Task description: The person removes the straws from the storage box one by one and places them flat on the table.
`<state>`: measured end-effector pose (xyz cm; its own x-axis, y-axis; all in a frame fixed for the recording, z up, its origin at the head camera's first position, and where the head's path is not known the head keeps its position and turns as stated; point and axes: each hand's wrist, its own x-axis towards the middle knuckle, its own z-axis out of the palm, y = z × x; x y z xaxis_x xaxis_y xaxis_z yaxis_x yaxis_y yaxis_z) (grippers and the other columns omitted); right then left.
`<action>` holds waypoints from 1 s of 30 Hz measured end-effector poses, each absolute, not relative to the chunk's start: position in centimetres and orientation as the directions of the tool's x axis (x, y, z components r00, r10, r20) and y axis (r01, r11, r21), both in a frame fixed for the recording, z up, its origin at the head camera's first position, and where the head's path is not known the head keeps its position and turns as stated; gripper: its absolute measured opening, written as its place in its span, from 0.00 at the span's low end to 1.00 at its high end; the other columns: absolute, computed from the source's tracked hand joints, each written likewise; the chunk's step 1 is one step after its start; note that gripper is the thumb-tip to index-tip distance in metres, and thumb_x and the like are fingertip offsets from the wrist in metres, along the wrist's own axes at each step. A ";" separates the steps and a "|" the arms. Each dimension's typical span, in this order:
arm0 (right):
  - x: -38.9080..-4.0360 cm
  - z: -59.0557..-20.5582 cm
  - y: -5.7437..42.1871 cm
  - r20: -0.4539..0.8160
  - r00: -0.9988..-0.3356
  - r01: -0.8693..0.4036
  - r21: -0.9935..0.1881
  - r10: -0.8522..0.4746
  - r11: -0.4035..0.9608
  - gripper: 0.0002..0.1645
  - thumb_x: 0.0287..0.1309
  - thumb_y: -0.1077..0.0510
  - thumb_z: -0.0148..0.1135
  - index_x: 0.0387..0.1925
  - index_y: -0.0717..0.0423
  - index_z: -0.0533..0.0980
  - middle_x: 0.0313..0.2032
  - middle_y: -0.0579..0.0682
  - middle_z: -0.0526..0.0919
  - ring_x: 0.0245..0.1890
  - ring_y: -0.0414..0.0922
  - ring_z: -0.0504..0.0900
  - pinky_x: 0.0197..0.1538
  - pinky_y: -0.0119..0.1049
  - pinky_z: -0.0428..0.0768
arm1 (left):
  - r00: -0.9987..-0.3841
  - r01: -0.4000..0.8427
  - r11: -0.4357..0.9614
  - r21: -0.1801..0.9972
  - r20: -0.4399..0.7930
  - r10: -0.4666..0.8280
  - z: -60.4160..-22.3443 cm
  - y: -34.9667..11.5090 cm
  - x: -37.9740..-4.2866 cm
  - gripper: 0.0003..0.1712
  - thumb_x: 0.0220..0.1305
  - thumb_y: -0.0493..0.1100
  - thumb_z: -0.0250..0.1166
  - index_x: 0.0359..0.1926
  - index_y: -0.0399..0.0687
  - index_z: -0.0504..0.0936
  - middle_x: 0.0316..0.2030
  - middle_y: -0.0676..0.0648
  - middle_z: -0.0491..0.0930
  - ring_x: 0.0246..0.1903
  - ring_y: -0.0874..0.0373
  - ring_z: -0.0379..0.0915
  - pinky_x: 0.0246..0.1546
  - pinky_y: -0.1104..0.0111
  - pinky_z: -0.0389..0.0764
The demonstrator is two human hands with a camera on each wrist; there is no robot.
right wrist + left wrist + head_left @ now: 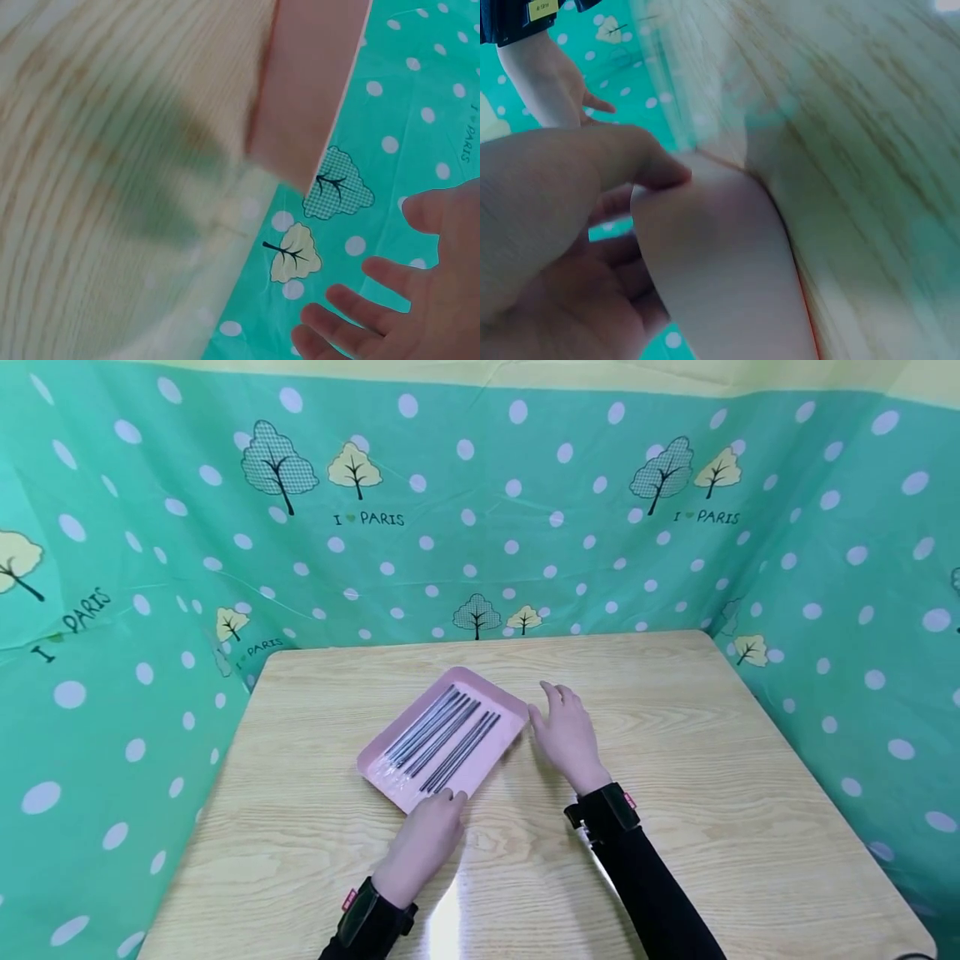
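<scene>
A pink rectangular tray (498,692) lies at an angle on the table. Inside it are several slim, dark metallic sticks like chopsticks (444,735), side by side, some under clear plastic. My left hand (425,843) grips the tray's near rim. In the left wrist view the thumb (656,169) presses the tray's outer wall (720,255) while the other fingers go behind the rim. Beside the tray's right corner is my right hand (567,739), fingers spread and holding nothing. The right wrist view shows its fingers apart from the tray's wall (307,90).
The light wood-grain table (675,777) carries the tray left of its middle. A green dotted curtain (450,560) with printed trees hangs behind the table and along both sides. A dark cable-like piece (913,956) shows at the front right corner.
</scene>
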<state>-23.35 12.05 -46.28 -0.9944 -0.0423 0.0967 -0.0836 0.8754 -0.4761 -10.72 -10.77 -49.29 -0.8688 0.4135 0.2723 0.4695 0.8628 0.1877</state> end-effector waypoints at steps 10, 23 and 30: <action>-22.7 -45.3 12.7 0.119 -0.992 -0.091 -0.459 -0.040 0.884 0.37 0.75 0.43 0.51 0.75 0.59 0.62 0.62 0.68 0.73 0.62 0.64 0.73 0.64 0.59 0.73 | -0.823 0.564 0.801 0.201 0.219 0.524 -49.1 -11.3 -10.7 0.08 0.56 0.32 0.68 0.35 0.45 0.80 0.26 0.50 0.75 0.24 0.58 0.73 0.25 0.68 0.74; -21.3 -44.8 14.0 0.097 -0.993 -0.109 -0.441 -0.073 0.891 0.36 0.76 0.43 0.49 0.72 0.65 0.65 0.57 0.69 0.76 0.57 0.64 0.76 0.60 0.58 0.75 | -0.825 0.554 0.830 0.067 0.178 0.536 -48.9 -11.9 -10.1 0.13 0.60 0.31 0.63 0.41 0.54 0.82 0.31 0.52 0.77 0.31 0.59 0.69 0.32 0.69 0.72; -21.0 -45.4 15.8 0.091 -0.989 -0.140 -0.396 -0.113 0.907 0.32 0.71 0.52 0.59 0.67 0.69 0.69 0.53 0.71 0.78 0.52 0.65 0.79 0.55 0.57 0.78 | -0.828 0.544 0.836 0.075 0.209 0.520 -48.7 -12.6 -10.3 0.13 0.57 0.31 0.66 0.39 0.54 0.82 0.29 0.52 0.75 0.30 0.59 0.66 0.31 0.69 0.70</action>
<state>-21.03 15.77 -45.45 -0.9894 -0.1131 0.0908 -0.1401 0.9074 -0.3962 -10.29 -12.57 -48.70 -0.8283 0.5198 0.2089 0.5436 0.8359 0.0754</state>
